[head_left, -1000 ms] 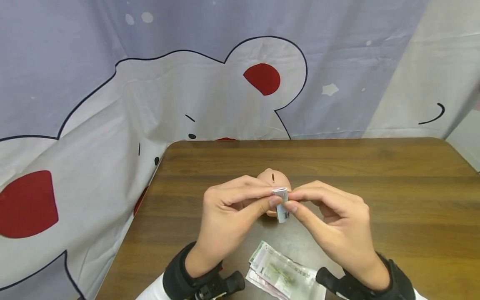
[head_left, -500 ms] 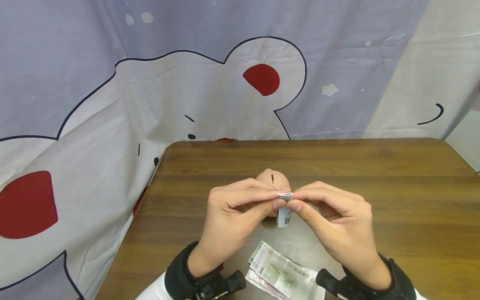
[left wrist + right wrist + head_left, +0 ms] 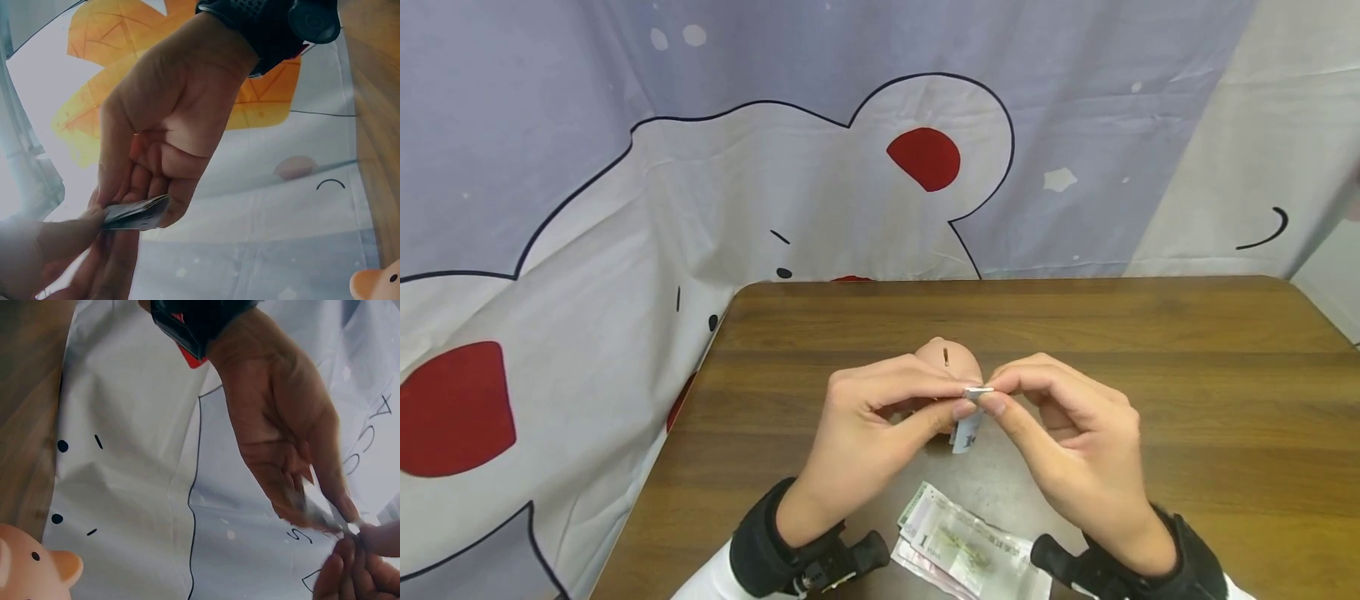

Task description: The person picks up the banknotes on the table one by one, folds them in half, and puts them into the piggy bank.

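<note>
Between my two hands a small folded banknote (image 3: pixel 967 435) is held up over the table, its folded edge on top. My left hand (image 3: pixel 857 433) pinches one side between thumb and fingers; my right hand (image 3: pixel 1078 442) pinches the other side, fingertips almost meeting. In the left wrist view the folded banknote (image 3: pixel 134 214) shows several layers; in the right wrist view it is blurred. Just behind the hands stands a pinkish piggy bank (image 3: pixel 951 355) with a slot on top, its lower part mostly covered by the hands and banknote.
A loose stack of banknotes (image 3: pixel 970 550) lies on the wooden table (image 3: pixel 1225 400) near the front, between the forearms. Both wrists wear black straps with cameras. A printed cloth (image 3: pixel 775 183) hangs behind and at the left of the table.
The banknote has turned between the fingers, so its folded top edge now looks thinner and flatter. My left hand has shifted slightly right; the piggy bank and stack stay put.
</note>
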{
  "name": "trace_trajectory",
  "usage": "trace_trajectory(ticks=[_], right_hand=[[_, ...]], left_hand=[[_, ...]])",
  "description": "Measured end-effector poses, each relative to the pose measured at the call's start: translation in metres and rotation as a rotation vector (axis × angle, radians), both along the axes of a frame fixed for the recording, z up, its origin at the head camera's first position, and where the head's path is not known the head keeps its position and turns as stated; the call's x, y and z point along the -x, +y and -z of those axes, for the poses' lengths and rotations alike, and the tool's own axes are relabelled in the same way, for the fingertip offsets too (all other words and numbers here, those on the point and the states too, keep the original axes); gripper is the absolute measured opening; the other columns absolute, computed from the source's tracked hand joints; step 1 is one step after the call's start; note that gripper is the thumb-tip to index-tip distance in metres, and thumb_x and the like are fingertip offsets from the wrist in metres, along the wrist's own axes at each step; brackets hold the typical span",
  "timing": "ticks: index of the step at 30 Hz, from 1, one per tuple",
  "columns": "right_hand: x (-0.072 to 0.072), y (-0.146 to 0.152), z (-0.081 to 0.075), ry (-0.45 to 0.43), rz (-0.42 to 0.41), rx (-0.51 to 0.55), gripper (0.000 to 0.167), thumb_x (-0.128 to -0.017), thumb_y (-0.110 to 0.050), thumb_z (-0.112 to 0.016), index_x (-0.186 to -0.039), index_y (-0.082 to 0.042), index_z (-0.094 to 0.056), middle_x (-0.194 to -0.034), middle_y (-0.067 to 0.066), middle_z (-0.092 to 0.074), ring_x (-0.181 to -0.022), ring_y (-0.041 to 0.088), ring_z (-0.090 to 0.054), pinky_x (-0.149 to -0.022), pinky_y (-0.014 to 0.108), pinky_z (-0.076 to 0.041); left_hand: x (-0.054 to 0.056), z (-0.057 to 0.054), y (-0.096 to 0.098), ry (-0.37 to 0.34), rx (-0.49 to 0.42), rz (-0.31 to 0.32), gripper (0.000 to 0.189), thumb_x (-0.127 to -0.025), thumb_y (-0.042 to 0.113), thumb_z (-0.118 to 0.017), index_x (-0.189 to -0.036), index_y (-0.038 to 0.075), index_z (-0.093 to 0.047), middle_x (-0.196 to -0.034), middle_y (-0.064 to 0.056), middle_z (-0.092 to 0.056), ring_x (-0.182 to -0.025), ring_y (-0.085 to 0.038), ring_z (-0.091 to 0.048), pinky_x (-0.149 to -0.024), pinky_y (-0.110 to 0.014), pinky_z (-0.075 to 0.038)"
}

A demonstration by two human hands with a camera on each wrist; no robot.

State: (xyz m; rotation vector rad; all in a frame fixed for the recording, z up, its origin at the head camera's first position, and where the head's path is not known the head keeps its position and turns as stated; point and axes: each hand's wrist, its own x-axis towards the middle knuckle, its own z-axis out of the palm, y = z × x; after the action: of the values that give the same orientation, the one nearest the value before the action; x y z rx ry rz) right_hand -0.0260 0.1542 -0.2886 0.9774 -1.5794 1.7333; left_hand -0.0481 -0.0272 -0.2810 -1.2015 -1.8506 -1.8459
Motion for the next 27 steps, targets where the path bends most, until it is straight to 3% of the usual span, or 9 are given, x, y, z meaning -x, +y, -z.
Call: trace_trajectory(ticks=[4, 8, 11, 14, 16, 20, 23, 27], right_hand=[[0.002, 0.0, 0.0, 0.009, 0.06, 0.034, 0.01, -0.08, 0.022, -0.065, -0.089, 0.018, -0.062, -0.086, 0.02, -0.065, -0.08, 0.02, -0.063, -0.075, 0.023, -0.055], [0.005, 0.003, -0.004, -0.003, 0.058, 0.013, 0.016, -0.077, 0.021, -0.069, -0.092, 0.018, -0.064, -0.086, 0.02, -0.066, -0.08, 0.02, -0.064, -0.076, 0.023, -0.055], [0.008, 0.003, -0.009, 0.009, 0.116, -0.144, 0.022, -0.073, 0.016, -0.075, -0.093, 0.009, -0.068, -0.085, 0.013, -0.067, -0.079, 0.015, -0.063, -0.076, 0.022, -0.054], [0.015, 0.006, -0.012, 0.05, 0.277, -0.361, 0.022, -0.073, 0.004, -0.082, -0.091, -0.004, -0.071, -0.08, 0.001, -0.069, -0.072, 0.007, -0.063, -0.067, 0.017, -0.052], [0.022, 0.01, -0.011, 0.077, 0.386, -0.468, 0.022, -0.072, -0.001, -0.084, -0.088, -0.009, -0.072, -0.077, -0.006, -0.069, -0.068, 0.003, -0.064, -0.062, 0.015, -0.052], [0.043, 0.012, -0.004, 0.037, 0.483, -0.56, 0.02, -0.072, -0.003, -0.083, -0.086, -0.01, -0.071, -0.072, -0.009, -0.07, -0.063, 0.004, -0.067, -0.057, 0.017, -0.053], [0.065, 0.011, 0.01, -0.036, 0.541, -0.574, 0.015, -0.077, -0.004, -0.08, -0.082, -0.008, -0.067, -0.068, -0.005, -0.07, -0.058, 0.007, -0.067, -0.054, 0.021, -0.054], [0.094, 0.01, 0.039, -0.131, 0.615, -0.649, 0.015, -0.08, -0.004, -0.075, -0.087, -0.005, -0.062, -0.066, 0.0, -0.07, -0.055, 0.009, -0.066, -0.05, 0.025, -0.052]], left_hand=[[0.0, 0.002, -0.001, -0.117, 0.103, 0.008, 0.025, -0.082, 0.005, -0.078, -0.107, 0.003, -0.073, -0.097, -0.004, -0.07, -0.082, -0.011, -0.068, -0.067, -0.028, -0.059], [0.003, 0.004, -0.003, -0.114, 0.14, -0.068, 0.019, -0.081, 0.007, -0.079, -0.099, 0.004, -0.075, -0.094, -0.002, -0.073, -0.081, -0.009, -0.069, -0.068, -0.027, -0.059], [0.009, 0.007, -0.004, -0.063, 0.112, -0.083, 0.015, -0.082, 0.006, -0.077, -0.096, 0.002, -0.077, -0.094, -0.004, -0.074, -0.082, -0.01, -0.069, -0.068, -0.027, -0.059], [0.017, 0.011, -0.004, -0.044, 0.112, -0.079, 0.014, -0.084, 0.004, -0.076, -0.098, 0.002, -0.077, -0.095, -0.005, -0.074, -0.083, -0.01, -0.069, -0.067, -0.028, -0.059], [0.023, 0.015, -0.003, -0.079, 0.116, -0.065, 0.015, -0.085, 0.003, -0.075, -0.1, 0.003, -0.077, -0.097, -0.003, -0.074, -0.086, -0.01, -0.069, -0.068, -0.028, -0.059], [0.039, 0.024, -0.002, -0.183, 0.15, -0.075, 0.027, -0.086, 0.002, -0.074, -0.113, 0.005, -0.072, -0.104, -0.002, -0.071, -0.092, -0.014, -0.069, -0.074, -0.03, -0.059], [0.054, 0.033, -0.005, -0.202, 0.256, -0.166, 0.046, -0.084, 0.006, -0.077, -0.127, 0.008, -0.064, -0.111, -0.003, -0.067, -0.101, -0.017, -0.066, -0.081, -0.03, -0.058], [0.072, 0.049, -0.007, -0.195, 0.546, -0.31, 0.073, -0.08, 0.023, -0.083, -0.143, 0.015, -0.049, -0.127, -0.005, -0.057, -0.116, -0.022, -0.056, -0.093, -0.037, -0.052]])
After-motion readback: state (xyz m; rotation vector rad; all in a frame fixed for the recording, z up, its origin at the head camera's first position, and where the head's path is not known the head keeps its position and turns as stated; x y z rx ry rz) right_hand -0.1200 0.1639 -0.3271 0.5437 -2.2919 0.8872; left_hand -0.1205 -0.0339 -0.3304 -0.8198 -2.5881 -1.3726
